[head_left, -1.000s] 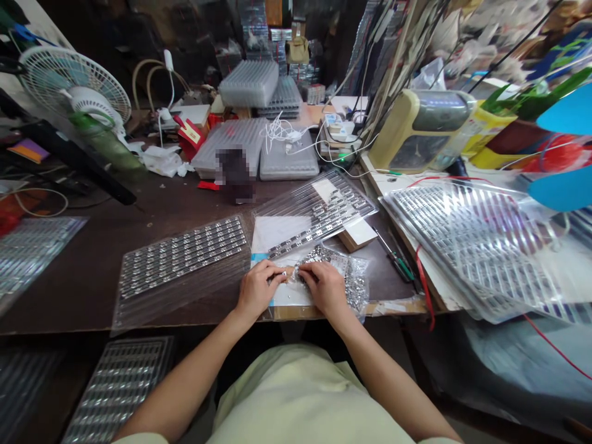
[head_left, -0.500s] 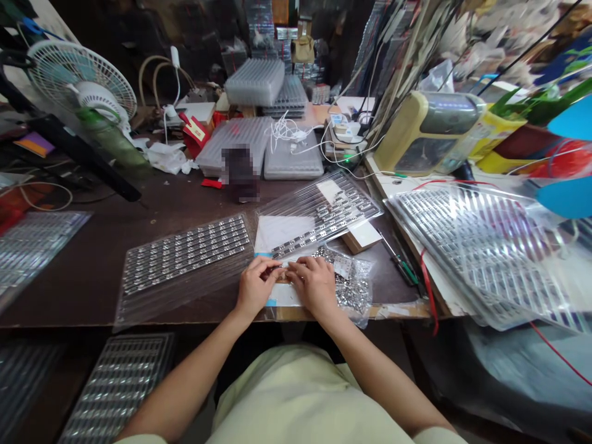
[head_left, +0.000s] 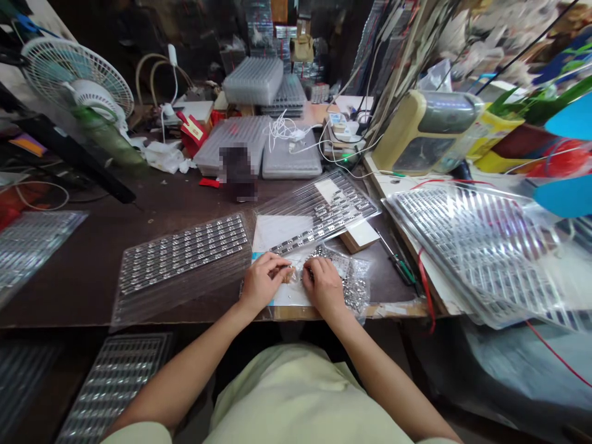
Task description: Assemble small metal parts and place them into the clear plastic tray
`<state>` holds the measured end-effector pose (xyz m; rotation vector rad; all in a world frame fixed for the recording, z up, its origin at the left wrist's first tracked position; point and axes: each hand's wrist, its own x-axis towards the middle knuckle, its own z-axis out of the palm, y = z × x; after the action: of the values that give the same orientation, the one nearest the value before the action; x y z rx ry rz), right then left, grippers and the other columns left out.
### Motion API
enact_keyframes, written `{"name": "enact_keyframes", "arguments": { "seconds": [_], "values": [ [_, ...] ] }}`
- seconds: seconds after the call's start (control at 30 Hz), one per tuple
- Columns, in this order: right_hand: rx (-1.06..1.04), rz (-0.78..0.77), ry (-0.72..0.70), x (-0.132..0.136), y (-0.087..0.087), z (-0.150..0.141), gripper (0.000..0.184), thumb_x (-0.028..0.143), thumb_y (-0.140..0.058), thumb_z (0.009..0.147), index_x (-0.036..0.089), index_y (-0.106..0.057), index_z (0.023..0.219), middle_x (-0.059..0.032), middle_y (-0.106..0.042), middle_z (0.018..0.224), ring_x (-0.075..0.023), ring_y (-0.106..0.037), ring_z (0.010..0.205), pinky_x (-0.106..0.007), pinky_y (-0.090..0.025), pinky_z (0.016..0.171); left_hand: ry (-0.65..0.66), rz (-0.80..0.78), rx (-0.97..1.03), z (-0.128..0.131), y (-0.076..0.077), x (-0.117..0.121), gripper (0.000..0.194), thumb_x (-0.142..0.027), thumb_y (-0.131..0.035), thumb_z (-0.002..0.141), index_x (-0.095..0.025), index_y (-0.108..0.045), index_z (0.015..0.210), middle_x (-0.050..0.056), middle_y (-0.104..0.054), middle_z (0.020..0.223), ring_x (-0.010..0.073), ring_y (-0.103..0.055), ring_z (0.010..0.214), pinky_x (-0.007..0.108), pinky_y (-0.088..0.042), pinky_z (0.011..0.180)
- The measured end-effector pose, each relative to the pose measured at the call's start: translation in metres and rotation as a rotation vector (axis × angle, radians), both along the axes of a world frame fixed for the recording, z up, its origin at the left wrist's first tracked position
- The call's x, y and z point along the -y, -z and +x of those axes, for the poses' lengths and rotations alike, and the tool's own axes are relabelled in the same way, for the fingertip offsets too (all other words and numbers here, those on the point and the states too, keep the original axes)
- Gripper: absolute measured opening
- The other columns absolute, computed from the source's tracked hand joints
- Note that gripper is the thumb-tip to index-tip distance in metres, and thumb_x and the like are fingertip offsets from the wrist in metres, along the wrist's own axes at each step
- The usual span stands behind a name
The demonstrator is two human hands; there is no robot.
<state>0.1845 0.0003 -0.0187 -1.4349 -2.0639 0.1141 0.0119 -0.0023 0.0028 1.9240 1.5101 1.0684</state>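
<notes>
My left hand is closed over a white sheet near the table's front edge, thumb and fingertips together. A small brownish piece lies at its fingertips; what the fingers pinch is too small to make out. To its right, my right hand has its fingers curled together at the edge of a clear plastic bag of small shiny metal parts. Its fingertips are partly hidden. Just beyond both hands lies a clear ribbed tray, partly filled with dark and silver strip-like pieces.
On the left lies another ribbed tray with rows of the same pieces. A screwdriver lies right of the bag. Stacked clear trays cover the right side. A fan and white cables stand farther back.
My hands have moved apart: the right hand has shifted right to the bag's edge, while the left has moved slightly right. The brownish piece between them shows more.
</notes>
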Motion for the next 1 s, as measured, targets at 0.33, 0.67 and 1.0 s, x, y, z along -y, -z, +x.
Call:
{"name": "enact_keyframes", "arguments": {
  "seconds": [0.33, 0.67, 1.0],
  "values": [
    [-0.398, -0.025, -0.088, 0.001, -0.005, 0.009, 0.009, 0.021, -0.053, 0.089, 0.022, -0.062, 0.089, -0.0043, -0.065, 0.089, -0.0178, -0.058, 0.088, -0.031, -0.046, 0.080, 0.073, 0.029, -0.111, 0.008, 0.012, 0.000, 0.011, -0.026, -0.066, 0.081, -0.023, -0.072, 0.090, 0.003, -0.066, 0.086, 0.0163, -0.060, 0.084, 0.029, -0.047, 0.077],
    [-0.384, -0.052, -0.084, 0.001, -0.006, 0.009, 0.013, 0.023, -0.052, 0.090, 0.022, -0.065, 0.092, -0.0045, -0.068, 0.089, -0.0182, -0.062, 0.087, -0.031, -0.049, 0.079, 0.097, -0.023, -0.084, 0.010, 0.015, 0.000, 0.009, -0.021, -0.068, 0.079, -0.024, -0.073, 0.086, 0.002, -0.067, 0.084, 0.0171, -0.060, 0.084, 0.030, -0.047, 0.079],
    [-0.150, -0.137, -0.097, 0.000, -0.008, -0.019, 0.007, 0.032, -0.069, 0.081, 0.025, -0.070, 0.078, 0.0006, -0.070, 0.079, -0.0164, -0.057, 0.076, -0.029, -0.037, 0.072, -0.305, 0.072, -0.260, -0.049, -0.003, -0.032, 0.010, -0.033, -0.068, 0.078, -0.024, -0.070, 0.081, 0.003, -0.068, 0.088, 0.0232, -0.058, 0.090, 0.038, -0.040, 0.086]
  ]
}}
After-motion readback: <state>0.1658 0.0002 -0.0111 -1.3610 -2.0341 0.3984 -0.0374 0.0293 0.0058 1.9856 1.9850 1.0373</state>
